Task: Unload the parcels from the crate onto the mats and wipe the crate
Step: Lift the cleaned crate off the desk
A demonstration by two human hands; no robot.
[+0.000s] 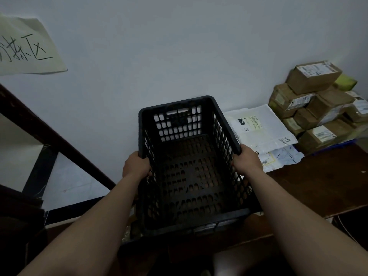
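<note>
A black perforated plastic crate [175, 104] is held up in front of me, its inside bare of parcels. My left hand [135, 166] grips its left rim and my right hand [248, 160] grips its right rim. To the right, white mailer bags [262, 126] lie flat beside a stack of brown cardboard parcels [310, 104] with labels. A strip of blue mat [338, 147] shows under the parcels' front edge.
A dark wooden table [318, 186] carries the parcels at right. A white wall [179, 46] rises behind, with a handwritten paper sign [27, 48] at upper left. A dark slanted beam [49, 132] crosses the left side.
</note>
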